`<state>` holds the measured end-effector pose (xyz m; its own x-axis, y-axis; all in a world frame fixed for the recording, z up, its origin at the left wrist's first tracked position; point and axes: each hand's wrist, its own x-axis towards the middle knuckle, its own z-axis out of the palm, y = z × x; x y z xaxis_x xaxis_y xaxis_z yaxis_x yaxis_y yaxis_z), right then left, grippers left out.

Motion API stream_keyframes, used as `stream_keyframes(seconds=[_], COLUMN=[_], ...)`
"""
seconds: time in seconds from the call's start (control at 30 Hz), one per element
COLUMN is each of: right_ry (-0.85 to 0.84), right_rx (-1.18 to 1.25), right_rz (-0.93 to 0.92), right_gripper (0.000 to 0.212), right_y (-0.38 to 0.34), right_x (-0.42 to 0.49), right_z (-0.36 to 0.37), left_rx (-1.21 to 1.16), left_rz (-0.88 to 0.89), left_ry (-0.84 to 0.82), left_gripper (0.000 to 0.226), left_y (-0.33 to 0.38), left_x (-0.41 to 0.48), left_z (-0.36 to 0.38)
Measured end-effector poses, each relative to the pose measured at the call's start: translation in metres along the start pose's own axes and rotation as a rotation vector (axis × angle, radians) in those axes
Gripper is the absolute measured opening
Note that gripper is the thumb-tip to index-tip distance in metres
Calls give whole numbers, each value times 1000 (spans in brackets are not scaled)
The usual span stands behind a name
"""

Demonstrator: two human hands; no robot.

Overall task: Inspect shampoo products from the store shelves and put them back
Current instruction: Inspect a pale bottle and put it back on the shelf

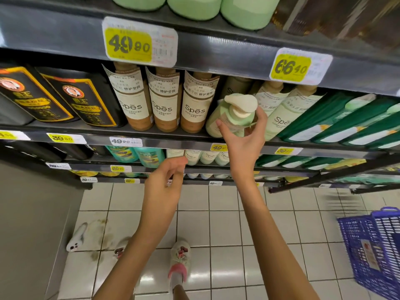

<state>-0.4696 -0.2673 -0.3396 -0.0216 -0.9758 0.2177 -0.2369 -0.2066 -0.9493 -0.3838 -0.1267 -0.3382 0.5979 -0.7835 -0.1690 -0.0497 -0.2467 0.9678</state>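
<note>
A pale green Spes shampoo pump bottle (232, 115) leans at the front of the middle shelf (173, 140), between three brown Spes bottles (164, 102) and more green Spes bottles (287, 113). My right hand (244, 135) grips it around the neck and shoulder, thumb on the left, fingers on the right. Lower and to the left, my left hand (167, 178) hovers in front of the lower shelves with fingers loosely curled, holding nothing.
Black shampoo bottles (71, 98) stand at the shelf's left, dark green boxes (346, 120) at its right. Yellow price tags (138, 43) hang on the shelf above. A blue shopping basket (376, 250) sits at the right above the white tiled floor. My feet are below.
</note>
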Motion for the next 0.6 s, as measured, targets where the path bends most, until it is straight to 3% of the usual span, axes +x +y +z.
stream_keyframes(seconds=[0.27, 0.4, 0.6], right_ry=[-44, -205, -241], right_rx=[-25, 29, 19], right_rz=[210, 475, 582], right_gripper=[46, 36, 26], right_y=[-52, -78, -98], right_x=[-33, -57, -82], right_z=[-54, -85, -112], left_rx=[105, 326, 440], left_rz=[3, -15, -31], left_ry=[-104, -160, -231], left_gripper=[33, 72, 116], left_y=[30, 37, 40], left_x=[-57, -100, -141], left_z=[-6, 1, 20])
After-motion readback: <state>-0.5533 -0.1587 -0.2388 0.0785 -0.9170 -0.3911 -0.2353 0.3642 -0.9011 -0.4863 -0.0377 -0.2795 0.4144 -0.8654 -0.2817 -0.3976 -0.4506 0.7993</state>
